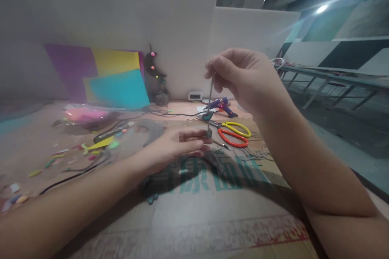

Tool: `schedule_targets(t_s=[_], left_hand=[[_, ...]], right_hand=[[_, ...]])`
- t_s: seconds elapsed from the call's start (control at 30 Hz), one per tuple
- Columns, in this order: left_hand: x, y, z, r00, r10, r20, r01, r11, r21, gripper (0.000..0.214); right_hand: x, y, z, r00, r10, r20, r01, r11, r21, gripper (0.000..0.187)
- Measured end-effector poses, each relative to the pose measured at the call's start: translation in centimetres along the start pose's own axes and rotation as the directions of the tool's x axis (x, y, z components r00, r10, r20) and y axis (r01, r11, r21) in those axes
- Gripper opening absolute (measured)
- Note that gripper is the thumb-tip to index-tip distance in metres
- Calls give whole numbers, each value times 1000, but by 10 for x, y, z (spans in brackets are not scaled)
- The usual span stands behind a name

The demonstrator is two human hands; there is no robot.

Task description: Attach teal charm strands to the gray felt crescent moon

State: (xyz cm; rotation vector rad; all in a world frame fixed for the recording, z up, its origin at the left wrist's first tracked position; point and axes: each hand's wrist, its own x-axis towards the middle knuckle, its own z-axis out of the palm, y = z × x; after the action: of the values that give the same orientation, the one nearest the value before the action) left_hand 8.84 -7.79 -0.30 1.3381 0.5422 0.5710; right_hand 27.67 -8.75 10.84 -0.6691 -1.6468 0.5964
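My right hand [240,75] is raised above the cardboard, thumb and fingertips pinched on the top of a thin grey cord [210,95]. The cord runs straight down. A dark teal bead-like piece [207,116] sits partway along it, and a small dark grey piece [209,133] is at its lower end. My left hand [185,141] is low, its fingertips closing on that lower end; the exact grip is partly hidden. Beneath the left hand lies a dark grey curved piece [214,160], with small teal beads [152,198] nearer me on the cardboard.
Scissors [234,133] with yellow and orange handles lie just beyond the hands, before a blue glue gun [223,106]. Loose grey cords [257,155] are at right, coloured scraps [103,143] at left. A decorated dark crescent [154,64] stands against the white wall.
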Motion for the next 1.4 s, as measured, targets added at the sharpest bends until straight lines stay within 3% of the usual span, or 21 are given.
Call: schedule_targets(t_s=[0.13, 0.27, 0.43, 0.53, 0.63, 0.73, 0.83, 0.97, 1.03, 1.17, 1.33, 1.4], left_hand=[[-4, 3, 5, 998, -35, 43, 36, 999, -18, 36], [-6, 8, 8, 998, -58, 27, 56, 996, 75, 35], [-4, 11, 0, 992, -51, -119, 73, 980, 187, 44], [0, 12, -14, 979, 38, -200, 36, 935, 352, 33], [-1, 20, -28, 979, 125, -164, 28, 708, 705, 41], [-7, 26, -30, 991, 56, -120, 84, 437, 896, 40], [-11, 16, -26, 993, 14, -116, 106, 304, 947, 38], [-8, -14, -24, 992, 127, -28, 7, 161, 987, 47], [-4, -25, -27, 988, 157, -6, -18, 152, 988, 48], [1, -29, -32, 989, 135, -63, 23, 281, 959, 52], [5, -8, -38, 997, 32, -65, 43, 447, 893, 27], [5, 4, -40, 997, 44, -69, 39, 492, 870, 27]], right_hand=[[-2, 4, 0, 1000, -1, 2, 1, 1000, 17, 19], [-6, 4, -2, 1000, -1, 16, 0, 1000, 9, 18], [-8, -1, -6, 1000, -10, -1, 10, 999, -53, 19], [-9, -4, -7, 1000, 1, -8, -1, 998, -69, 18], [-10, -5, -9, 997, 69, -16, -71, 988, -138, 19], [-10, -5, -11, 992, 126, -10, -126, 979, -162, 23], [-10, -4, -13, 988, 156, -20, -157, 976, -152, 28], [-11, -3, -12, 983, 183, 0, -182, 974, -135, 26], [-13, -4, -12, 981, 194, 15, -190, 973, -131, 21], [-17, -6, -11, 977, 206, 51, -198, 972, -129, 16], [-21, -5, -13, 973, 216, 81, -207, 973, -99, 14], [-22, -3, -13, 973, 211, 91, -207, 977, -55, 11]])
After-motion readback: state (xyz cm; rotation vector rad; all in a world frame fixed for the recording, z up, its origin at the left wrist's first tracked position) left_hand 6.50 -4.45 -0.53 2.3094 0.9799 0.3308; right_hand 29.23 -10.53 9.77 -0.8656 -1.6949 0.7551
